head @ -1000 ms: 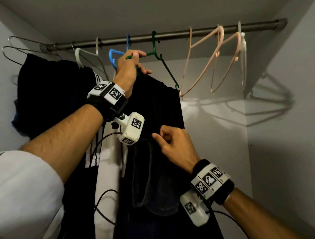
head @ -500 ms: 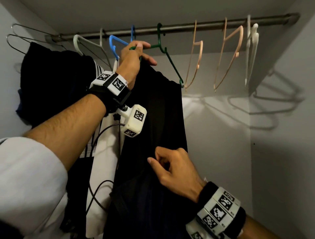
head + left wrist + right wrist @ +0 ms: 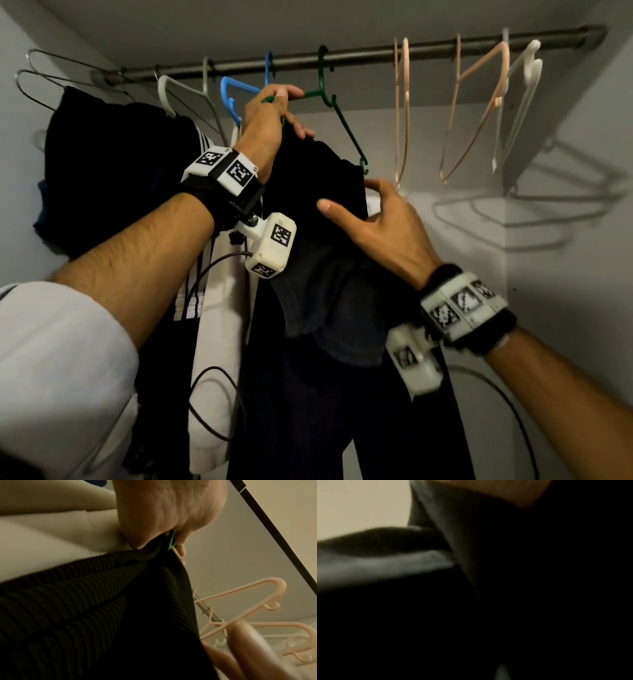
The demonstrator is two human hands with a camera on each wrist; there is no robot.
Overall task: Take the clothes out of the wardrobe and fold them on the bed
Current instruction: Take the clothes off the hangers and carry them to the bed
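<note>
Head view: the left hand point(image 3: 265, 128) is raised to the wardrobe rail point(image 3: 342, 56), its fingers curled round the top of the green hanger point(image 3: 337, 109), which hooks over the rail. A black ribbed garment point(image 3: 318, 205) hangs from that hanger, in the wardrobe, and drapes down between the two arms. The right hand point(image 3: 383, 226) sits at the garment's right edge just below the hanger's lower tip, thumb laid across the front of the cloth and fingers reaching behind it, so it clasps the fabric loosely. Left of the green hanger hang a blue hanger point(image 3: 233, 99), a white hanger point(image 3: 178, 96) and more dark clothes point(image 3: 113, 171); a white garment with black stripes point(image 3: 212, 308) hangs beside the black one. To the right, bare peach hangers point(image 3: 476, 113) hang on the rail

Left wrist view: the left hand point(image 3: 169, 509) closes on the green hanger point(image 3: 171, 542) right where the ribbed black cloth point(image 3: 102, 608) bunches under it; peach hangers point(image 3: 240, 601) show beyond, and blurred fingers of the other hand sit at the lower right

Right wrist view: mostly dark cloth point(image 3: 539, 601), blurred; the fingers cannot be made out here
</note>
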